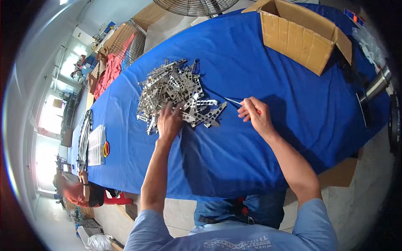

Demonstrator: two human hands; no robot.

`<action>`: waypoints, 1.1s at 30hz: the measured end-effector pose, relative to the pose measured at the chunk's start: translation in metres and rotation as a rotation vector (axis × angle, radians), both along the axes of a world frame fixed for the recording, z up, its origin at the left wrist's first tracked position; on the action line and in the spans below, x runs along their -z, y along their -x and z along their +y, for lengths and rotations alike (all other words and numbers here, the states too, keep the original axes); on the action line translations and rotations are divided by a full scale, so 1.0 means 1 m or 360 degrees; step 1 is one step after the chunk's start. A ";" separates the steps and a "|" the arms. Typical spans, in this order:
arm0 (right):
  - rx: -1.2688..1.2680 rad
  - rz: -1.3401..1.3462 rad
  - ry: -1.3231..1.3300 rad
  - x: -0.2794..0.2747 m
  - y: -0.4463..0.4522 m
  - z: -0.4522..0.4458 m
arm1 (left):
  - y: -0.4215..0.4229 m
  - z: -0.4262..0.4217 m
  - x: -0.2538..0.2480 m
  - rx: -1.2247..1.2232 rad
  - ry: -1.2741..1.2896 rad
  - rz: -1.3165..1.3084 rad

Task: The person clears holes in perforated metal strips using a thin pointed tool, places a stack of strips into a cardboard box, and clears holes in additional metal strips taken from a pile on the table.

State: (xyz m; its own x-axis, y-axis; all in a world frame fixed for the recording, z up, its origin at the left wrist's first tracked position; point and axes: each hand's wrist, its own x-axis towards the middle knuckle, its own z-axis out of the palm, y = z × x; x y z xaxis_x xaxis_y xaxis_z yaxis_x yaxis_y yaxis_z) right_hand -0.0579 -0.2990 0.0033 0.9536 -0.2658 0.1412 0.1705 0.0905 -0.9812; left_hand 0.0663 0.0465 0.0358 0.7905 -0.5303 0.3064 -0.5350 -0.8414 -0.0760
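A heap of flat silver metal pieces punched with holes (pixel 169 85) lies on a blue-covered table (pixel 234 163). My left hand (pixel 169 123) reaches into the heap's near edge, its fingers blurred, so whether they grip a piece is unclear. A few loose metal pieces (pixel 209 117) lie at the heap's right side. Just right of these, my right hand (pixel 257 115) is closed around a slim tool (pixel 233 101) with a pale, thin shaft and a bit of red handle showing. The shaft points left toward the pieces; most of the handle is hidden in the palm.
An open cardboard box (pixel 297 39) stands at the far right. At the left are a white slotted tray (pixel 96 145) and yellow and red rings (pixel 106 149). A person in red (pixel 79 191) sits at the left end. A fan (pixel 197 5) is beyond the far edge.
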 end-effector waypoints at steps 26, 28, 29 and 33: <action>0.0021 -0.0027 0.0043 0.002 -0.001 -0.003 | -0.019 -0.081 -0.017 0.0027 0.0138 -0.0110; 0.0014 -0.0037 0.0027 0.001 0.000 -0.003 | -0.037 -0.075 -0.027 0.0011 0.0154 -0.0212; 0.0016 -0.0035 0.0025 0.001 0.000 -0.002 | -0.046 -0.071 -0.030 -0.0023 0.0156 -0.0195; 0.0034 -0.0015 0.0044 0.000 -0.001 -0.004 | -0.080 -0.048 -0.048 -0.0034 0.0182 -0.0282</action>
